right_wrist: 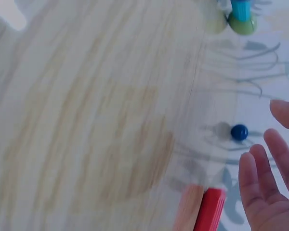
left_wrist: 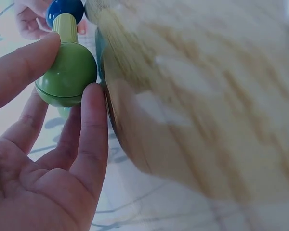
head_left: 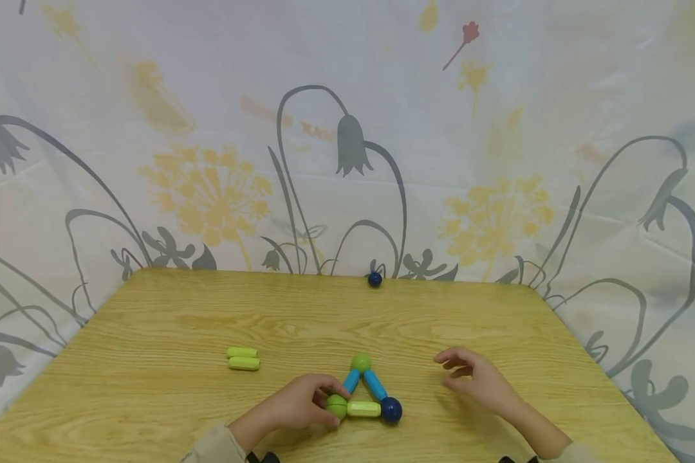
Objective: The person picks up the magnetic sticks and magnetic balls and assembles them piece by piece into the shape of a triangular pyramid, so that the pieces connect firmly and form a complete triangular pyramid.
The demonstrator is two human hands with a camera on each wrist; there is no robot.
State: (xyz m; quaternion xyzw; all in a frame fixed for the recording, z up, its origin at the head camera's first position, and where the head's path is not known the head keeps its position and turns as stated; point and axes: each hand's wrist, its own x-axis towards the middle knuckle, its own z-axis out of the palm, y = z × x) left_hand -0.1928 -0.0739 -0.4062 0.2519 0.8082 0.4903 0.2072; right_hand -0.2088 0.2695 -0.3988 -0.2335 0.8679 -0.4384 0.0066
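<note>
Left hand (head_left: 305,403), fingers and thumb curled, grips the green ball (head_left: 336,408) at eight o'clock on a rod-and-ball triangle (head_left: 363,409) upon the table (head_left: 174,328). Right hand (head_left: 479,381), relaxed, thumb and fingers parted, holds nothing at three o'clock. Two yellow-green rods (head_left: 244,364) lie toward ten o'clock; a loose dark blue ball (head_left: 374,279), twelve.

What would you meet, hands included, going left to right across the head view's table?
Two loose yellow-green rods, left hand, nearer green ball, joined yellow-green rod, nearer dark blue ball, right hand.
</note>
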